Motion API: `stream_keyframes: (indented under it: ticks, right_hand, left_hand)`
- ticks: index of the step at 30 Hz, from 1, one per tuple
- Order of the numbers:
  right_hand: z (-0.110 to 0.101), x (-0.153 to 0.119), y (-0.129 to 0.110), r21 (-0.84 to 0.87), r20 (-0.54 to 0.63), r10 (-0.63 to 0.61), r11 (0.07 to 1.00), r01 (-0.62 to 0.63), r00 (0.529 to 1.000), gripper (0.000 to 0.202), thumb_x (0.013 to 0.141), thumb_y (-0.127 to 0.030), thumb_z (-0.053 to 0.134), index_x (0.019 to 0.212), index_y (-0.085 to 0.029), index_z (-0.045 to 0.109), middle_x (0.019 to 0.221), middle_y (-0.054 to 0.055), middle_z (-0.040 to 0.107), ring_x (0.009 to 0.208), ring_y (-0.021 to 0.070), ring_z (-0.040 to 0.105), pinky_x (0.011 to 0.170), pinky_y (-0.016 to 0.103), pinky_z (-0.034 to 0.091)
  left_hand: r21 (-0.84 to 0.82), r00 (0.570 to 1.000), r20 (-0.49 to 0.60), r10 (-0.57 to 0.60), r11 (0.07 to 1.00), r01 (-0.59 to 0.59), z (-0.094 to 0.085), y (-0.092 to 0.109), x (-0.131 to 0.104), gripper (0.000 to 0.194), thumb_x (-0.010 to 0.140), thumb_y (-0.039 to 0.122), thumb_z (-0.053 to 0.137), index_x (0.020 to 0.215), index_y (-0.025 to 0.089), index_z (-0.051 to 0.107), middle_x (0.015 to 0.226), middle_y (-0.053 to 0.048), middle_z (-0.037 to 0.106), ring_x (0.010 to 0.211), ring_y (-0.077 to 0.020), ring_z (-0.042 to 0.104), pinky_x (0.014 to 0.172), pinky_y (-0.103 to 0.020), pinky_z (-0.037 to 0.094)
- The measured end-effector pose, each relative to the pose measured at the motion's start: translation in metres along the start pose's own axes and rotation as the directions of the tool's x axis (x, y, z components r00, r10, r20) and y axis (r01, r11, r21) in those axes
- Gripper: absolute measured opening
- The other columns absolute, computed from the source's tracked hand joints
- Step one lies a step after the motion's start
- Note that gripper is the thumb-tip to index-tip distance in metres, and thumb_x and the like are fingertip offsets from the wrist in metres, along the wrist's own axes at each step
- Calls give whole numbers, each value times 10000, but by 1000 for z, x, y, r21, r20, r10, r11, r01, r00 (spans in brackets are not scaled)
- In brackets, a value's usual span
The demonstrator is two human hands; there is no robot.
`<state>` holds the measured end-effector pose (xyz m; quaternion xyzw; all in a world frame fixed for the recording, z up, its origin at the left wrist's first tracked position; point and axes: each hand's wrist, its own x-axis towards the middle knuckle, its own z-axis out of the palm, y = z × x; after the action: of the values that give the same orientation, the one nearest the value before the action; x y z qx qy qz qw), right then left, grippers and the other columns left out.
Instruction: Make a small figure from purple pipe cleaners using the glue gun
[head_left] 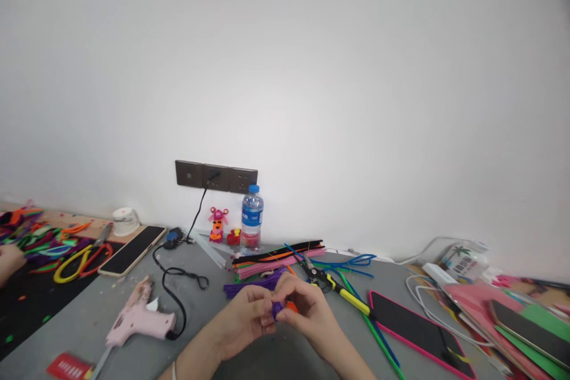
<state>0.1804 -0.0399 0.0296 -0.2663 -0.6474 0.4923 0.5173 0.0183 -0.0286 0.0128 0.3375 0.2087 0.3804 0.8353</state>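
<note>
In front of me, over the grey table, my left hand [244,314] and my right hand [312,306] meet with fingertips pinched together. Between them is a small purple and orange craft piece [276,310]; its purple part shows at the fingertips, and the orange part peeks out by the right fingers. Fingers cover much of it. Just behind my hands lie purple pipe cleaners [236,290]. Pink, orange and black pipe cleaners [276,261] are bundled farther back. Yellow-and-black pliers [342,294] rest to the right of my right hand.
A pink glue gun [142,319] lies left, its cord running near the wall socket [216,177]. A water bottle [252,219] stands beside a pink figure [217,225]. Phones [418,332] and coloured sheets occupy the right. At far left, another person's hand [9,262] is near scissors [84,261].
</note>
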Motion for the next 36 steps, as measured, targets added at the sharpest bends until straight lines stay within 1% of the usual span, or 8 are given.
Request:
stream_keyframes:
  ticks: [7,13,17,21,24,27,32,36]
  right_hand:
    - [3,2,1,73,12,55,996,-56,998,215,754,-407,753,829,-219,681,791,7,561,725,150,503,635,250,374]
    - [6,2,0,150,19,52,987,-55,998,202,767,-387,742,815,-215,646,804,11,555,740,155,517,643,253,407]
    - [6,2,2,167,16,59,984,-61,998,223,741,-380,763,802,-210,632,789,15,554,744,164,529,644,263,431]
    - [7,2,5,196,9,49,979,-50,999,218,736,-365,769,788,-217,617,776,11,555,728,165,539,637,271,435]
    - [7,3,7,168,-29,29,986,-24,999,237,721,-381,777,759,-213,613,748,8,553,705,165,529,627,271,422]
    - [7,4,9,154,-52,-7,988,15,999,244,711,-391,784,754,-208,628,726,2,556,692,161,519,629,268,406]
    - [7,4,11,189,-54,-7,982,17,998,208,721,-363,784,786,-221,647,745,0,573,698,159,537,624,264,416]
    - [7,2,12,165,-73,-6,986,18,997,236,708,-379,789,779,-217,632,735,-3,562,672,157,533,611,269,422]
  left_hand:
    - [-14,1000,-10,25,1000,-25,-3,-2,1,262,570,285,880,608,126,675,515,48,461,503,-60,391,547,-215,300]
    - [2,999,-6,38,999,-38,-2,-2,1,288,524,285,902,617,129,679,571,31,510,532,-69,417,545,-216,291]
    - [55,995,29,93,994,-95,1,2,1,312,538,327,894,563,131,652,609,22,506,569,-83,407,549,-223,274]
    - [125,985,48,166,977,-171,3,3,1,311,580,344,871,539,138,641,629,27,458,597,-98,383,565,-236,269]
    - [164,971,40,235,957,-239,5,3,1,319,587,374,863,536,144,647,622,31,423,623,-113,378,598,-240,285]
    - [186,959,26,282,941,-281,7,3,1,337,576,403,863,547,147,646,635,24,431,657,-125,385,617,-239,289]
    - [192,963,41,267,944,-270,6,2,1,358,603,425,843,565,142,626,628,27,446,604,-105,351,580,-234,250]
    - [169,965,50,257,950,-262,5,1,1,344,586,408,858,589,138,644,618,28,465,583,-97,357,565,-234,239]
